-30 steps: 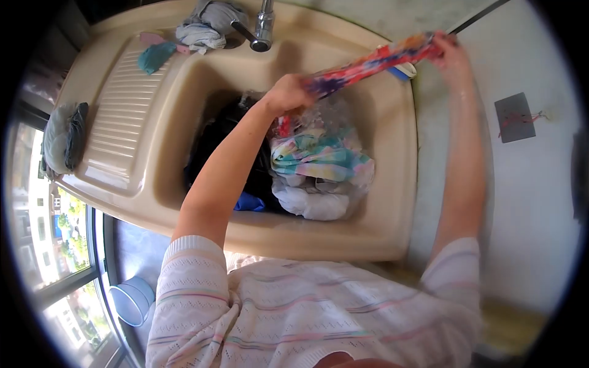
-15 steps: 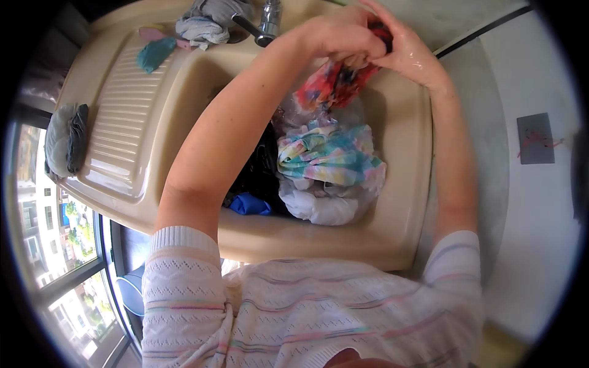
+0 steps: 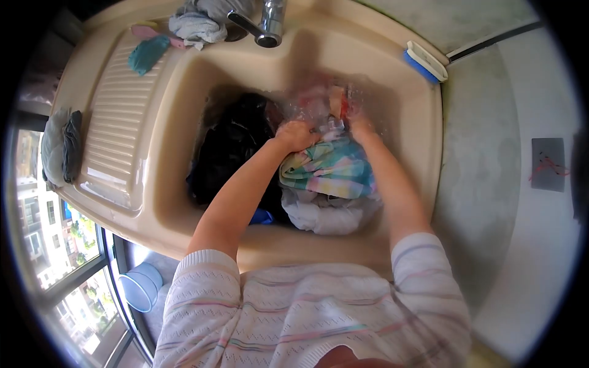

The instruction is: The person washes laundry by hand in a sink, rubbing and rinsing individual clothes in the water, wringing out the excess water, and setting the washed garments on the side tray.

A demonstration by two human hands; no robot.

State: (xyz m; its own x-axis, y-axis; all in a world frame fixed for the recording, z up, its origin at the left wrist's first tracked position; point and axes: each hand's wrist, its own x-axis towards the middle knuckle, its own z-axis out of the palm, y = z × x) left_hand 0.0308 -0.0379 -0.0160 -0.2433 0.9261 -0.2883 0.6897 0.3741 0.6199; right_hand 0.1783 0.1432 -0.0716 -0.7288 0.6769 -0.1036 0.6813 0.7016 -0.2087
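My left hand (image 3: 296,135) is closed, down in the sink (image 3: 178,129), at the near left edge of a red patterned cloth (image 3: 310,103). Splashing water blurs this cloth, which stretches between my two hands. On its other side my right hand (image 3: 362,130) grips it, with fingers partly lost in the spray. Just below both hands lies a pastel checked cloth (image 3: 331,168) in green, yellow and pink. A white cloth (image 3: 322,211) sits under it. Black fabric (image 3: 236,144) fills the left of the basin, with a bit of blue cloth (image 3: 262,216) near the front.
A chrome faucet (image 3: 270,27) stands at the back, beside a bunched grey cloth (image 3: 199,27). On the ribbed drainboard (image 3: 119,122) are a teal cloth (image 3: 148,54) and folded grey cloths (image 3: 61,147). A blue-and-white brush (image 3: 425,63) rests on the right rim. A blue bucket (image 3: 140,287) stands lower left.
Both hands have come down from above the back right rim into the basin, taking the red patterned cloth into splashing water. The brush on the rim has come into view.
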